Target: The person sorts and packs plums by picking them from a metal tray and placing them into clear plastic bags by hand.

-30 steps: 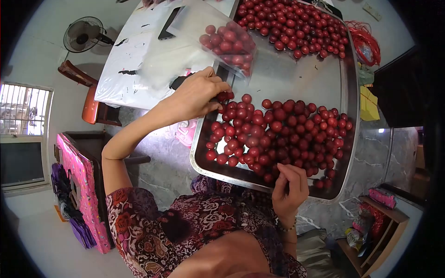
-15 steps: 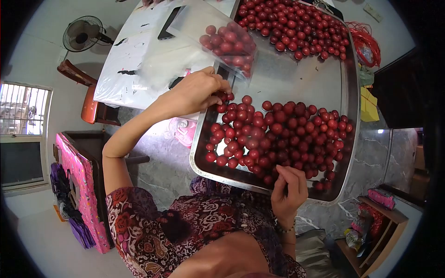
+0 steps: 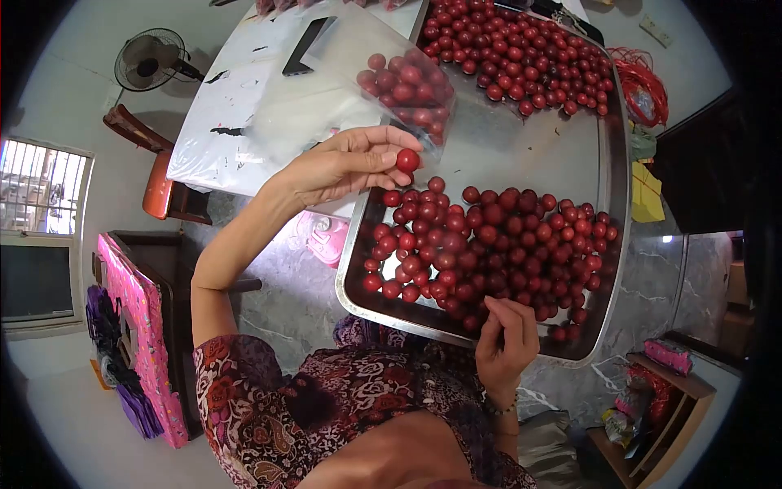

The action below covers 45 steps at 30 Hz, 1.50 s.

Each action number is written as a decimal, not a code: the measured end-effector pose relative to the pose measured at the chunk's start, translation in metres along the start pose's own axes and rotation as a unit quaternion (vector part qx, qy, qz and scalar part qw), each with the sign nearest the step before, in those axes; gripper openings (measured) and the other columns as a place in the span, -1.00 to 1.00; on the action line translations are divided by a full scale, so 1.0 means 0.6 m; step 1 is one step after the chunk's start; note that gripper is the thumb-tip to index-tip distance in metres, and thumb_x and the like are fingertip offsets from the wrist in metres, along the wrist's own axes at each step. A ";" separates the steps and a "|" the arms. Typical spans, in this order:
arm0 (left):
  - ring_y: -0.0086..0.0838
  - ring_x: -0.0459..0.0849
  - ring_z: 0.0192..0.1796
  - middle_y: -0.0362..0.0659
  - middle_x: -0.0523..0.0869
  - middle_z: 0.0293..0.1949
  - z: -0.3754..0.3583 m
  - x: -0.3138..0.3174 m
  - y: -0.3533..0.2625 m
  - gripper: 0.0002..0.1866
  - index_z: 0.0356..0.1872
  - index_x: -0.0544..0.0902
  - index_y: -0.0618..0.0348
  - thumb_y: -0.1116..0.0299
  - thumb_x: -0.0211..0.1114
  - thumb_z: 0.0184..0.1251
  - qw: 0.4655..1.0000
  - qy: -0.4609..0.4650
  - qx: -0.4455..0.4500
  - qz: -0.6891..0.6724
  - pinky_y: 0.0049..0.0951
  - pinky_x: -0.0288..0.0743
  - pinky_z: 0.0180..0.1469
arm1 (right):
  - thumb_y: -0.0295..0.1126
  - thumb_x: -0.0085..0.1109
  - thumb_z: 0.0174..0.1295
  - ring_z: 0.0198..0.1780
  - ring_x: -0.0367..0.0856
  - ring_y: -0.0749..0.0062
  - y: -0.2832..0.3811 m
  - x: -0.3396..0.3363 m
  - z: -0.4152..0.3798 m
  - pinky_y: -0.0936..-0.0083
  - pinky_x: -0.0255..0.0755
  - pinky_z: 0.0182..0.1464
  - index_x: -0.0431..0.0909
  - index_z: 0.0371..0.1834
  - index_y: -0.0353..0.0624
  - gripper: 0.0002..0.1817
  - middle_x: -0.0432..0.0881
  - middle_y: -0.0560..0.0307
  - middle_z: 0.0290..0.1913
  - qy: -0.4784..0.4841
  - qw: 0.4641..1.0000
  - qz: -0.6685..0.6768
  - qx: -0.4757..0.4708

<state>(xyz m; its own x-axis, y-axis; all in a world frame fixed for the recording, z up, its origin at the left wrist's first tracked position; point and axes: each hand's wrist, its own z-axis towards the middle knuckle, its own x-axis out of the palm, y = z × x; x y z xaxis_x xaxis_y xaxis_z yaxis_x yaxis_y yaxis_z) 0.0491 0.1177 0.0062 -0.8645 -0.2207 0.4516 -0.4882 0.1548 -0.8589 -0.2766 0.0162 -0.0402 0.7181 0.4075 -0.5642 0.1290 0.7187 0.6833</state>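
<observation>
A single red fruit (image 3: 408,160) is held by the left hand (image 3: 342,167), pinched between thumb and fingers above the edge of a metal tray (image 3: 566,159), between 9 and 10 o'clock from the tray's middle. The right hand (image 3: 507,342) is placed at 6 o'clock, by the near rim, its fingers curled and only a narrow gap left to the thumb; whether anything is gripped there cannot be told. Its fingertips are set just beside the near pile of fruit (image 3: 497,244), which is spread across the tray from about 4 to 8 o'clock. A far pile (image 3: 521,65) is gathered at 12 o'clock, and the two are parted by a band of bare metal.

At 10 o'clock, a clear plastic bag (image 3: 293,114) is laid from the tray onto a white-covered table (image 3: 208,155), with bagged fruit (image 3: 407,85) gathered at its tray-side end. A flat black object (image 3: 305,49) is partly overlapped by the plastic. Farther out, a fan (image 3: 145,61) is seen at 10 o'clock, a chair (image 3: 157,191) at 9, red string (image 3: 642,88) at 2 and yellow paper (image 3: 648,194) at 3. A bracelet (image 3: 503,405) is worn on the right wrist.
</observation>
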 end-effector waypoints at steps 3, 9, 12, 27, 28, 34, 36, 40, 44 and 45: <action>-0.48 0.72 -0.03 -0.10 0.67 0.00 0.005 0.005 0.004 -0.62 0.24 0.46 0.34 0.36 0.17 0.52 0.998 0.005 -0.004 -0.059 -0.57 0.65 0.08 | -0.68 0.18 0.10 -0.27 0.62 0.19 0.001 -0.001 0.001 0.39 0.50 -0.27 0.67 -0.08 -0.17 -0.68 0.63 0.05 -0.22 0.001 1.000 0.005 -0.003; -0.46 0.72 -0.05 0.04 0.61 0.15 0.010 0.000 0.017 -0.63 0.23 0.45 0.26 0.39 0.21 0.49 0.996 0.007 -0.006 -0.093 -0.54 0.65 0.03 | -0.66 0.20 0.11 -0.27 0.63 0.17 0.002 -0.003 0.002 0.38 0.51 -0.27 0.67 -0.08 -0.17 -0.70 0.63 0.05 -0.22 0.005 1.000 0.002 -0.005; -0.45 0.71 0.00 0.03 0.61 0.17 0.010 0.005 0.014 -0.64 0.23 0.45 0.21 0.41 0.22 0.48 0.998 0.009 -0.006 -0.064 -0.52 0.62 0.07 | -0.65 0.20 0.12 -0.27 0.63 0.17 0.000 -0.002 0.000 0.37 0.51 -0.27 0.67 -0.09 -0.17 -0.71 0.64 0.05 -0.22 0.002 1.000 0.001 -0.005; -0.60 0.58 0.08 -0.13 0.60 0.17 0.014 0.037 -0.002 -0.67 0.15 0.53 0.21 0.43 0.30 0.41 0.988 0.025 0.065 0.136 -0.54 0.46 0.19 | -0.63 0.20 0.12 -0.25 0.63 0.18 -0.001 -0.004 0.002 0.37 0.52 -0.25 0.68 -0.08 -0.16 -0.71 0.64 0.06 -0.22 -0.002 1.000 0.021 -0.012; -0.60 0.58 0.08 -0.13 0.60 0.17 0.016 0.039 -0.003 -0.67 0.15 0.53 0.21 0.43 0.30 0.41 0.988 0.028 0.067 0.138 -0.54 0.46 0.19 | -0.63 0.20 0.12 -0.25 0.63 0.18 0.000 -0.005 0.002 0.37 0.52 -0.25 0.68 -0.08 -0.16 -0.71 0.64 0.06 -0.22 -0.005 1.000 0.019 -0.013; -0.68 0.61 -0.04 -0.29 0.64 -0.07 0.028 0.065 -0.011 -0.67 0.16 0.55 0.21 0.36 0.26 0.46 0.991 0.030 0.055 0.120 -0.63 0.50 0.04 | -0.63 0.22 0.10 -0.25 0.63 0.17 -0.002 -0.006 0.001 0.36 0.52 -0.25 0.68 -0.08 -0.16 -0.70 0.63 0.07 -0.21 0.001 0.999 0.028 -0.024; -0.61 0.63 0.00 -0.22 0.63 -0.01 0.031 0.071 -0.013 -0.67 0.18 0.52 0.22 0.35 0.23 0.47 0.994 0.037 0.045 0.092 -0.59 0.51 0.06 | -0.63 0.22 0.09 -0.26 0.62 0.17 -0.002 -0.007 0.002 0.37 0.52 -0.25 0.69 -0.08 -0.16 -0.69 0.63 0.07 -0.21 0.000 0.999 0.028 -0.026; -0.49 0.68 -0.01 -0.08 0.63 0.08 0.040 0.085 -0.016 -0.65 0.24 0.46 0.22 0.37 0.16 0.51 1.000 0.024 0.008 0.006 -0.54 0.57 0.03 | -0.63 0.22 0.07 -0.26 0.62 0.17 -0.001 -0.007 0.004 0.37 0.52 -0.25 0.69 -0.08 -0.16 -0.68 0.64 0.08 -0.21 0.000 0.999 0.033 -0.031; -0.47 0.70 -0.08 -0.03 0.62 0.10 0.065 0.076 -0.009 -0.66 0.22 0.45 0.21 0.38 0.16 0.52 0.998 0.040 -0.010 -0.056 -0.56 0.61 -0.02 | -0.63 0.23 0.06 -0.27 0.62 0.18 -0.002 -0.007 0.003 0.37 0.53 -0.25 0.69 -0.07 -0.15 -0.67 0.64 0.10 -0.21 -0.004 0.999 0.035 -0.039; -0.50 0.70 -0.09 -0.05 0.64 0.08 0.072 0.076 -0.009 -0.67 0.20 0.47 0.21 0.37 0.18 0.51 0.997 0.037 -0.017 -0.066 -0.58 0.61 -0.03 | -0.64 0.22 0.09 -0.27 0.63 0.17 -0.001 -0.007 0.004 0.38 0.53 -0.26 0.69 -0.10 -0.17 -0.71 0.65 0.06 -0.22 0.001 0.999 0.038 -0.039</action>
<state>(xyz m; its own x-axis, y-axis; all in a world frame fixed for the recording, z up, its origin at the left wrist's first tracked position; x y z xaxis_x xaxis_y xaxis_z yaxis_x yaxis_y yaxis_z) 0.0178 0.0651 0.0209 -0.7985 -0.1705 0.5773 -0.6006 0.1622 -0.7829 -0.2780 0.0128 -0.0373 0.7230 0.4633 -0.5124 0.0206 0.7270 0.6863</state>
